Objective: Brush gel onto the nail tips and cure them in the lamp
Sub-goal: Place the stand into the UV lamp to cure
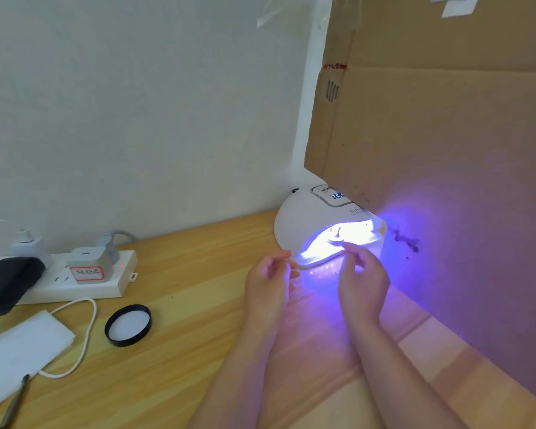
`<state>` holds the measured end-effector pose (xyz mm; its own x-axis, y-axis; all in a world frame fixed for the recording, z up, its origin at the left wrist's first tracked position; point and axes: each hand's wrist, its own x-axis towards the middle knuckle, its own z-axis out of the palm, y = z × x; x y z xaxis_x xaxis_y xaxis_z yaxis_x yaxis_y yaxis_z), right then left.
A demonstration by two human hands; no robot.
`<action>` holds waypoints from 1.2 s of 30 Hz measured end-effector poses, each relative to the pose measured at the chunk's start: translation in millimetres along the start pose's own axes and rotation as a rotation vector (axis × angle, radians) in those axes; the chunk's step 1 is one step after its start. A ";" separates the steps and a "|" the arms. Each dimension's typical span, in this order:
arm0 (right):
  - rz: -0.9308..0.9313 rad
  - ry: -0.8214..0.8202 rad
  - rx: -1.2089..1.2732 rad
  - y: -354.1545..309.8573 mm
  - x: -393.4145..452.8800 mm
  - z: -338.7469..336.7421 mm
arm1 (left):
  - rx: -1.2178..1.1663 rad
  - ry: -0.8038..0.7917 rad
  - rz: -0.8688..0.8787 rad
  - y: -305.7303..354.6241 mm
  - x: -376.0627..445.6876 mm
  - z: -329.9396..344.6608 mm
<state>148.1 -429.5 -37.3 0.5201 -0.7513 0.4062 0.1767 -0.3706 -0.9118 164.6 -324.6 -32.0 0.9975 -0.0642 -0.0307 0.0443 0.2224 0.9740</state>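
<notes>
white lamp (310, 226) glows just beyond both hands' fingers (283, 258).

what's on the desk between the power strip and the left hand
In the head view, a round black lid lies on the wooden desk between the power strip and the left hand; otherwise bare wood.

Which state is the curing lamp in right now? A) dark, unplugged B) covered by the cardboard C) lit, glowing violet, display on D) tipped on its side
C: the lamp glows violet-white from its opening, its display is lit, and both hands, left hand and right hand, sit just before it.
</notes>
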 end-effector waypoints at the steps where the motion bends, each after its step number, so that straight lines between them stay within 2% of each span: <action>1: -0.017 -0.041 -0.092 2.3 -4.0 -0.6 | 0.057 -0.007 0.047 1.3 1.0 4.6; 2: -0.048 -0.053 -0.100 3.5 -5.2 -1.6 | 0.118 -0.029 0.102 4.0 3.5 9.3; 5: -0.118 -0.230 -0.163 2.2 -7.9 -3.0 | 0.362 -0.122 0.329 23.6 23.5 23.5; 8: -0.181 -0.347 -0.196 3.8 -9.0 -1.5 | 0.766 -0.189 0.522 49.5 62.7 37.4; 11: -0.180 -0.378 -0.229 3.7 -7.6 -0.8 | 1.148 -0.285 0.478 62.2 89.7 58.0; 14: -0.176 -0.371 -0.231 6.5 -8.3 -1.1 | 1.388 -0.344 0.459 61.3 99.3 74.3; 21: -0.179 -0.382 -0.232 9.8 -6.8 0.0 | 1.456 -0.264 0.557 58.5 101.0 80.0; 33: -0.134 -0.393 -0.196 8.0 -5.5 0.0 | 1.411 -0.179 0.520 53.2 107.2 83.6; 36: -0.144 -0.402 -0.230 6.5 -6.2 -1.2 | 1.313 -0.169 0.513 50.2 100.4 76.9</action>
<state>145.1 -427.9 -45.7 0.7938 -0.4296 0.4304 0.1051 -0.6002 -0.7929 262.7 -394.6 31.0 0.8640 -0.3886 0.3201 -0.4915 -0.7889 0.3689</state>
